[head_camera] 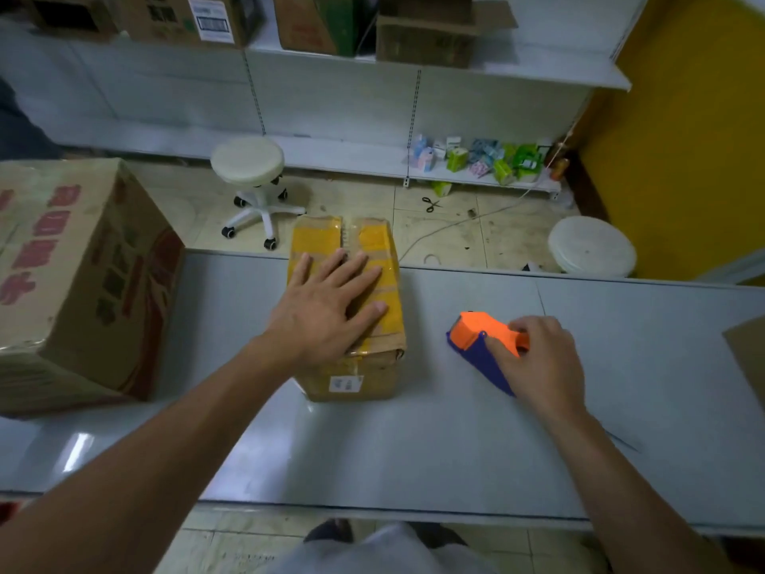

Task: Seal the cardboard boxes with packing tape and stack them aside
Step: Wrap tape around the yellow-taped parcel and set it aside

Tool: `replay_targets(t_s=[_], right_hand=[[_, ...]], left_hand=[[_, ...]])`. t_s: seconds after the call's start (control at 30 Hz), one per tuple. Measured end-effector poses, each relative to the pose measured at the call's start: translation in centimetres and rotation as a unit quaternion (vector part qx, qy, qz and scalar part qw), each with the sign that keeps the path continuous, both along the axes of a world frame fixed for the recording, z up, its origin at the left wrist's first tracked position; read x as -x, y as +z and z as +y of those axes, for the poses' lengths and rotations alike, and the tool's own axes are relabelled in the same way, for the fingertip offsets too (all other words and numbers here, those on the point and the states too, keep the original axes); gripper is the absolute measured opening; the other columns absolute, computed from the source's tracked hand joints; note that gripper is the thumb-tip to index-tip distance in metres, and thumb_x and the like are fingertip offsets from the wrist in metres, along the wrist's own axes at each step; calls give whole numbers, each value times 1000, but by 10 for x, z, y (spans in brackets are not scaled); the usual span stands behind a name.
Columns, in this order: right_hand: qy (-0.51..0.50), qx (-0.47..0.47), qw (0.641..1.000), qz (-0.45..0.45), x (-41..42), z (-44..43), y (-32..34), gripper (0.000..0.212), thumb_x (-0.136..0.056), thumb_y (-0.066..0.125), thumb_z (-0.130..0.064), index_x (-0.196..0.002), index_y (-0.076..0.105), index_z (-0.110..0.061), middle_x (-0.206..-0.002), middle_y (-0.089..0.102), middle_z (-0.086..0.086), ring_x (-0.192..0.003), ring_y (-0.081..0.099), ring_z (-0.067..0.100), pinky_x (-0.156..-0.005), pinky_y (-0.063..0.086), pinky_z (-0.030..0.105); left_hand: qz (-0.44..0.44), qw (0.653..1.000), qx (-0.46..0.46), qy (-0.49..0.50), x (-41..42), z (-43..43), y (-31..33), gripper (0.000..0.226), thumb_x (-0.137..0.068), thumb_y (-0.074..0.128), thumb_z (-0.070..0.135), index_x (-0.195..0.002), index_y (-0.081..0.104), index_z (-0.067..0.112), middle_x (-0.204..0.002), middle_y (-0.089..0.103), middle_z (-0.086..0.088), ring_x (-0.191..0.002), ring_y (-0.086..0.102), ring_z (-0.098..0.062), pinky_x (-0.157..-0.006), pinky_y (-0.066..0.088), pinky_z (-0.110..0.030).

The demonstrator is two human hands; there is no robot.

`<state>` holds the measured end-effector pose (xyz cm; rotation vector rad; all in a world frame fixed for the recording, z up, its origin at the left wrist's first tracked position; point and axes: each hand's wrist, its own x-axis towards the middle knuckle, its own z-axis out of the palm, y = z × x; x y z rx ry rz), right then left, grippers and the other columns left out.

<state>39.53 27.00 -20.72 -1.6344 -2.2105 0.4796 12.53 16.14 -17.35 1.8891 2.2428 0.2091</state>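
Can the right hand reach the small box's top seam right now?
Partly, it seems. Bare table lies between the right hand, gripping the tape dispenser, and the small box. But the left hand lies flat over the seam; only its far end shows free.

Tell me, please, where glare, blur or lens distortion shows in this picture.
Head view: dim overall; a glare streak on the table at front left; wide-angle bending curves its edges; the large box looks soft; the tape dispenser is sharp.
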Motion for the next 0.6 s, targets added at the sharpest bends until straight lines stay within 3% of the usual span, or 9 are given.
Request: replay_targets(t_s=[0.13, 0.3, 0.4, 0.5, 0.6], right_hand=[[73, 50, 983, -161, -25, 18, -16, 40, -70, 73, -55, -71, 44, -27, -76, 52, -2, -82, 59, 30, -63, 35, 30], [108, 16, 967, -231, -27, 24, -37, 45, -82, 62, -57, -88, 46, -16, -91, 65, 10, -88, 61, 34, -70, 41, 35], [106, 45, 967, -225, -29, 23, -41, 47, -86, 57, -56, -104, 47, -13, -99, 65, 11, -92, 61, 33, -65, 40, 34], [104, 44, 977, -181, -36, 15, -30, 41, -88, 57, -54, -92, 38, -18, -85, 60, 8, -87, 61, 35, -60, 33, 32], [106, 5, 992, -64, -40, -1, -5, 43, -83, 66, -49, -80, 35, -20, -66, 48, 1, -68, 56, 33, -53, 32, 34]], left_hand=[[8, 1000, -9, 0, 0, -2, -5, 75, -87, 2, 74, -154, 10, 41, -163, 4, 14, -150, -6, -8, -121, -11, -46], [-9, 1000, -17, 5, 2, -3, -3, 75, -86, 6, 75, -153, 14, 42, -162, 7, 15, -150, -3, -7, -121, -9, -44], [-17, 999, -32, 10, 1, -3, -2, 75, -86, 9, 76, -152, 18, 42, -162, 11, 15, -150, -1, -7, -121, -8, -43], [-46, 997, -54, 15, 2, -6, 0, 75, -86, 15, 74, -151, 26, 39, -162, 15, 14, -150, 1, -6, -121, -8, -41], [-143, 978, -150, 41, -3, -14, 16, 65, -91, 35, 67, -145, 42, 33, -158, 25, 15, -148, 9, -3, -122, 5, -40]])
